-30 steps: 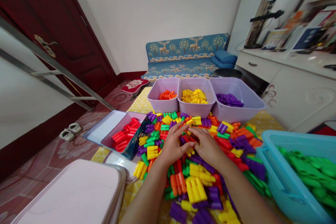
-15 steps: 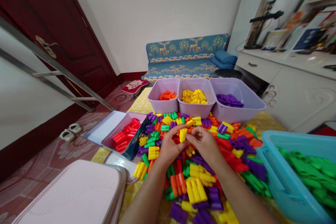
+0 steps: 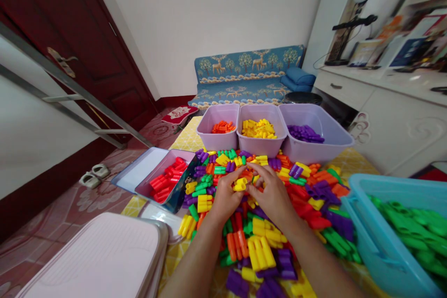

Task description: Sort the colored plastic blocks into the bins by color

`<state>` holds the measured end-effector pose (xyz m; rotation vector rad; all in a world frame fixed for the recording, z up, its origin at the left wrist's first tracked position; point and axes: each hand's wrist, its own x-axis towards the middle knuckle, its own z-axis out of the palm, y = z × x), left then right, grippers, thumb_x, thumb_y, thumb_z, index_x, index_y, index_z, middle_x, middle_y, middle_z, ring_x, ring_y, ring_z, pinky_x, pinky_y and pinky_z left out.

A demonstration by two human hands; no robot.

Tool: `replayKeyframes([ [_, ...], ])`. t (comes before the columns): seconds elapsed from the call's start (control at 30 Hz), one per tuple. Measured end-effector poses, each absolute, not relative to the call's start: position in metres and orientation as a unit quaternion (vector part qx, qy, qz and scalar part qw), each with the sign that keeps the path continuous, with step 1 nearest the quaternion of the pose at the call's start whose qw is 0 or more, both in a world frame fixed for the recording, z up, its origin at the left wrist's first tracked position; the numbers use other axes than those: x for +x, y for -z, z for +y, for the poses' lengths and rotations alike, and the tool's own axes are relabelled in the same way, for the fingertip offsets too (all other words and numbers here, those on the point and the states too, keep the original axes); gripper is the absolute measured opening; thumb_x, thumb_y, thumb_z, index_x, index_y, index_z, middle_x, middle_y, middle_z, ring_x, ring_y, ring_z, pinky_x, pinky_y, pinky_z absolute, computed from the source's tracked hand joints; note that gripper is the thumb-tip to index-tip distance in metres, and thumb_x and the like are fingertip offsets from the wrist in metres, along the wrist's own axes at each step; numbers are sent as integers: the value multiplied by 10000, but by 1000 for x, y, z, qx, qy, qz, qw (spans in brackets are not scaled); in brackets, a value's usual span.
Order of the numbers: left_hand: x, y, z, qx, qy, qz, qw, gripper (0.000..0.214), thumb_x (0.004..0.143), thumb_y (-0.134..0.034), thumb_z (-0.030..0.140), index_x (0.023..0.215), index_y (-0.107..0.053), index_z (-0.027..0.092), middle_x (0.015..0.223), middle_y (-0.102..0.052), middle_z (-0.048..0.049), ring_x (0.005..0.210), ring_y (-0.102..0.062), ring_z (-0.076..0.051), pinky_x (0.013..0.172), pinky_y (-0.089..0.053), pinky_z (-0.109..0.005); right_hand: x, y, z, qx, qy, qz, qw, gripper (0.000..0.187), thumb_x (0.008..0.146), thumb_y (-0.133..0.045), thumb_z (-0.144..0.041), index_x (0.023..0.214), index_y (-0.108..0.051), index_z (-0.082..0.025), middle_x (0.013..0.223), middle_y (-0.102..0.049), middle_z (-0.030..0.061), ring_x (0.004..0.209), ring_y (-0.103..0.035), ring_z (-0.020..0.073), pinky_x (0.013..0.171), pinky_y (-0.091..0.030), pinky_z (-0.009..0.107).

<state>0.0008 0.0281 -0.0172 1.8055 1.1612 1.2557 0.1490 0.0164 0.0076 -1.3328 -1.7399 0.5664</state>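
Over the pile of loose plastic building pieces (image 3: 260, 253), my left hand (image 3: 226, 195) holds a small yellow building piece (image 3: 240, 184) between thumb and fingers, its hollow end showing. Close beside it, my right hand (image 3: 274, 191) has its thumb and index finger apart, the index finger reaching across toward the left fingertips. Its lower fingers are curled and partly hidden. The pile mixes red, orange, yellow, green and purple pieces, several of them joined in rows of tubes.
Beyond the pile stand lilac bins with orange pieces (image 3: 223, 127), yellow pieces (image 3: 258, 129) and purple pieces (image 3: 305, 133). A box (image 3: 188, 179) of red pieces is left; a turquoise tub (image 3: 370, 228) of green pieces is right. Pale lids (image 3: 94, 260) lie front left.
The yellow piece has tilted and dropped slightly in my left hand. My right thumb and index finger have spread apart from their pinch beside it.
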Motion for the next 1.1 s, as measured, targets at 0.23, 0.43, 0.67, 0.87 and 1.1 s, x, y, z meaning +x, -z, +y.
replayKeyframes([
  [0.23, 3, 16, 27, 713, -456, 415, 334, 407, 739, -557, 73, 1116, -680, 164, 979, -735, -48, 830, -669, -195, 775, -530, -292, 146, -9, 11, -408, -173, -780, 442, 434, 763, -495, -20, 1005, -704, -313, 1198, -562, 29, 1012, -598, 184, 879, -504, 353],
  [0.43, 0, 19, 32, 653, -497, 476, 317, 374, 788, -623, 183, 1160, -654, 198, 1135, -694, -54, 1065, -630, -224, 972, -462, -357, 156, -34, 10, -451, -289, -684, 495, 201, 807, -607, -237, 1006, -630, -216, 940, -681, 38, 843, -647, 185, 747, -526, 309],
  [0.67, -2, 23, 36, 630, -523, 532, 217, 269, 786, -644, 203, 1049, -703, 214, 1166, -619, -84, 1147, -551, -238, 1016, -414, -396, 191, -30, 10, -469, -357, -758, 280, 210, 674, -618, -138, 856, -678, -223, 648, -653, -21, 574, -600, 153, 490, -431, 228],
  [0.87, -2, 24, 38, 644, -518, 520, 217, 170, 804, -625, 192, 938, -727, 208, 1047, -681, -72, 1040, -607, -220, 958, -448, -385, 180, -40, 14, -491, -370, -595, 517, 322, 764, -631, -325, 1063, -640, -209, 1015, -688, 73, 798, -665, 185, 664, -527, 293],
  [1.1, -3, 21, 34, 678, -486, 524, 173, 156, 853, -587, 251, 922, -724, 221, 931, -730, -46, 901, -640, -209, 854, -467, -354, 173, -32, 23, -498, -307, -575, 572, 450, 802, -607, -368, 1209, -545, -187, 1173, -625, 126, 959, -638, 216, 769, -546, 365],
])
